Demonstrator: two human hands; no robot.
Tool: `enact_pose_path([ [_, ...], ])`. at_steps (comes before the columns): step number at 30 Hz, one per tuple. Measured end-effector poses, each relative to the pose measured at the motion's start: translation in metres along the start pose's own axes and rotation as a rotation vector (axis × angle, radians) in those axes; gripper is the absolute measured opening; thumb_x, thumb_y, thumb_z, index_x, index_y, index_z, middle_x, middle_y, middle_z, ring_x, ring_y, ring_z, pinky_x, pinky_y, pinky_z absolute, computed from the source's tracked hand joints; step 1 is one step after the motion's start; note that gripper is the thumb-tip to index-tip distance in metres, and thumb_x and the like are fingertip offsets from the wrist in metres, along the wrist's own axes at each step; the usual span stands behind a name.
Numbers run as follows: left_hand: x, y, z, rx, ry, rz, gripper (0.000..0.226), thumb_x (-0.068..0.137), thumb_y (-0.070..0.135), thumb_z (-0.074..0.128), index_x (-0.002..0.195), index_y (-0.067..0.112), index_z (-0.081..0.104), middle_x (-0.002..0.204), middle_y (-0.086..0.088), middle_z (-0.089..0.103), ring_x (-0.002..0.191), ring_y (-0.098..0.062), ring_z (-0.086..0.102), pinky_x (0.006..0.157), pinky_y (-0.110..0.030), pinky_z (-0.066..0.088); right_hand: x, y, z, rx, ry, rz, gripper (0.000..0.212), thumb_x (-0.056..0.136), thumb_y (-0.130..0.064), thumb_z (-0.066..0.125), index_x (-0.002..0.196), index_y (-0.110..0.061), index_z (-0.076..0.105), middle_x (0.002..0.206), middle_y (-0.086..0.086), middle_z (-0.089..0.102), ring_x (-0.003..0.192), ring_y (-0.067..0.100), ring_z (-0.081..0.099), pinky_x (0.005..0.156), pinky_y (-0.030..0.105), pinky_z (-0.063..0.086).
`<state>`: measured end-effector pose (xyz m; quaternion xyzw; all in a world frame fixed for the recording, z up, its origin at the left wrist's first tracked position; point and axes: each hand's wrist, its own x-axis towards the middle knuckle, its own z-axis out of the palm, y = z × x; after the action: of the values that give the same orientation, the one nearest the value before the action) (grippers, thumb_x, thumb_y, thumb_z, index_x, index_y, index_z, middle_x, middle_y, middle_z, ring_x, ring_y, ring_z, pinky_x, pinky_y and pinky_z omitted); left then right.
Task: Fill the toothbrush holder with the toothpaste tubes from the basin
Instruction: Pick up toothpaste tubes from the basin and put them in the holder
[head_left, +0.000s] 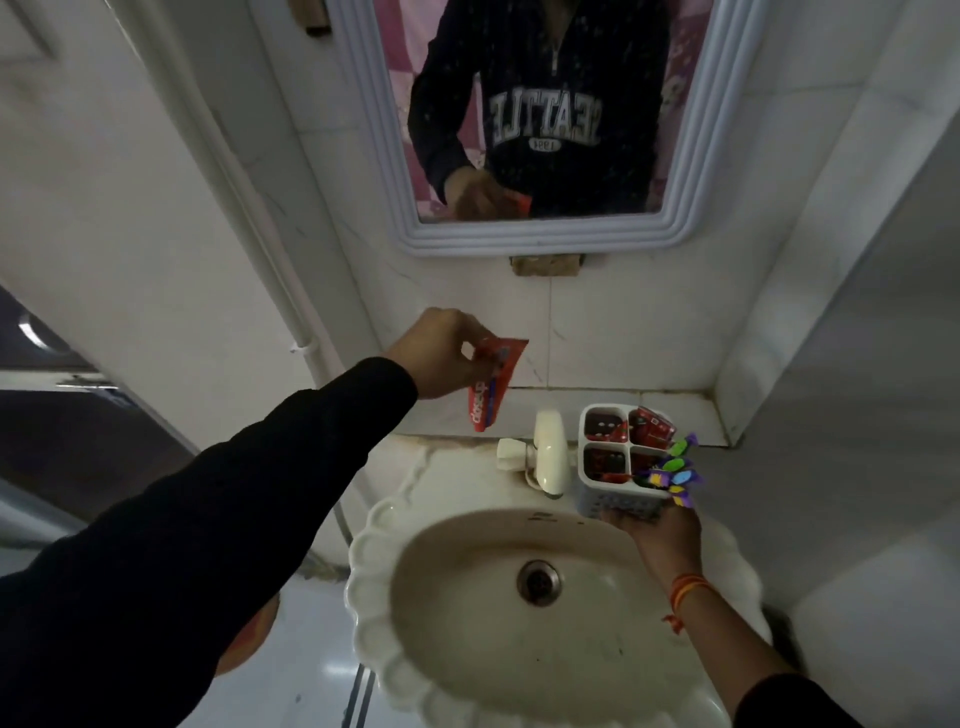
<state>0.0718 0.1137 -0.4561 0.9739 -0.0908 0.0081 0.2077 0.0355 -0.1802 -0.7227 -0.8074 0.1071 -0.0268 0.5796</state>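
A red toothpaste tube (493, 382) hangs in the air, pinched by the left hand (441, 353), up near the wall; the right hand (657, 525) cups the white holder (621, 501) from below, beside the tap (548, 452); the basin (467, 571) sits under both.

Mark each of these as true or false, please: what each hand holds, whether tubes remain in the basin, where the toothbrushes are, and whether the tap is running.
1. The left hand holds a red toothpaste tube in the air. True.
2. The right hand rests empty on the basin rim. False: it holds up the white toothbrush holder.
3. Tubes lie in the basin bowl. False: none are visible there.
4. Colourful toothbrushes stick out of the holder's near right compartment. True.
5. Water runs from the tap. False: no water is visible.
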Motion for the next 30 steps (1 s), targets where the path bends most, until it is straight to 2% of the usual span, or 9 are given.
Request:
enact_pose_path([
  [4,-0.002,0.042,-0.004,-0.254,0.188,0.087,0.023,0.087,0.021,0.076,0.11,0.018,0.078,0.091,0.014,0.072,0.068,0.008,0.064,0.076,-0.017,0.055,-0.003,-0.004,-0.001,0.006,0.002,0.016,0.064,0.059,-0.004,0.098,0.116,-0.013,0.071,0.107,0.002,0.072,0.109,0.019,0.066,0.095,0.029,0.047],
  [7,0.006,0.073,0.006,-0.316,0.188,0.117,0.02,0.084,0.023,0.079,0.104,0.019,0.08,0.082,0.016,0.074,0.069,0.008,0.066,0.072,-0.011,0.052,-0.007,-0.008,-0.001,-0.017,0.011,-0.004,0.07,0.059,-0.004,0.098,0.123,-0.006,0.07,0.112,0.003,0.072,0.109,0.013,0.062,0.093,0.024,0.044],
  [11,0.021,0.1,0.036,-0.156,-0.004,0.154,0.02,0.083,0.022,0.079,0.102,0.017,0.08,0.086,0.008,0.075,0.07,0.003,0.065,0.069,-0.011,0.049,-0.008,-0.01,-0.002,-0.017,0.012,-0.031,0.073,0.06,-0.002,0.097,0.127,-0.004,0.067,0.113,0.002,0.07,0.109,0.011,0.06,0.089,0.018,0.045],
  [13,0.027,0.108,0.054,-0.051,-0.089,0.163,0.019,0.084,0.021,0.077,0.101,0.015,0.08,0.089,0.002,0.077,0.076,-0.008,0.068,0.074,-0.021,0.055,-0.008,-0.009,-0.002,-0.024,-0.002,-0.045,0.076,0.061,-0.005,0.097,0.13,-0.007,0.065,0.117,0.001,0.071,0.111,0.011,0.061,0.089,0.015,0.047],
  [15,0.032,0.112,0.07,0.039,-0.169,0.139,0.019,0.084,0.022,0.075,0.101,0.015,0.079,0.091,-0.001,0.076,0.082,-0.015,0.069,0.078,-0.029,0.057,-0.006,-0.006,-0.002,-0.014,-0.004,-0.045,0.077,0.061,-0.004,0.097,0.131,-0.007,0.065,0.115,-0.002,0.069,0.112,0.011,0.061,0.083,-0.001,0.041],
  [17,0.035,0.113,0.083,0.139,-0.25,0.127,0.019,0.085,0.024,0.072,0.101,0.017,0.079,0.093,-0.003,0.074,0.085,-0.018,0.069,0.08,-0.032,0.058,-0.005,-0.004,-0.001,-0.003,-0.001,-0.043,0.077,0.06,-0.003,0.097,0.13,-0.005,0.065,0.113,-0.002,0.069,0.112,0.013,0.062,0.078,-0.009,0.039],
  [23,0.033,0.123,0.099,0.476,-0.37,0.072,0.026,0.084,0.029,0.072,0.104,0.013,0.07,0.091,-0.005,0.065,0.074,-0.022,0.061,0.069,-0.034,0.056,-0.002,0.003,0.002,0.01,-0.009,-0.051,0.081,0.057,-0.01,0.098,0.131,-0.008,0.065,0.121,0.002,0.073,0.115,0.013,0.064,0.083,-0.009,0.039],
  [27,0.036,0.135,0.109,0.54,-0.424,0.067,0.033,0.091,0.027,0.067,0.119,0.012,0.063,0.097,-0.007,0.06,0.082,-0.023,0.059,0.072,-0.034,0.051,-0.002,0.004,0.002,-0.001,-0.019,-0.054,0.086,0.057,-0.014,0.099,0.134,-0.01,0.062,0.123,0.0,0.072,0.114,0.012,0.065,0.084,-0.007,0.04],
  [30,0.038,0.138,0.108,0.526,-0.449,0.042,0.034,0.087,0.027,0.072,0.116,0.011,0.065,0.093,-0.005,0.06,0.081,-0.022,0.059,0.07,-0.033,0.052,0.0,0.003,-0.002,-0.021,-0.035,-0.062,0.088,0.054,-0.019,0.1,0.133,-0.014,0.061,0.12,-0.004,0.072,0.112,0.006,0.065,0.085,-0.005,0.04],
])
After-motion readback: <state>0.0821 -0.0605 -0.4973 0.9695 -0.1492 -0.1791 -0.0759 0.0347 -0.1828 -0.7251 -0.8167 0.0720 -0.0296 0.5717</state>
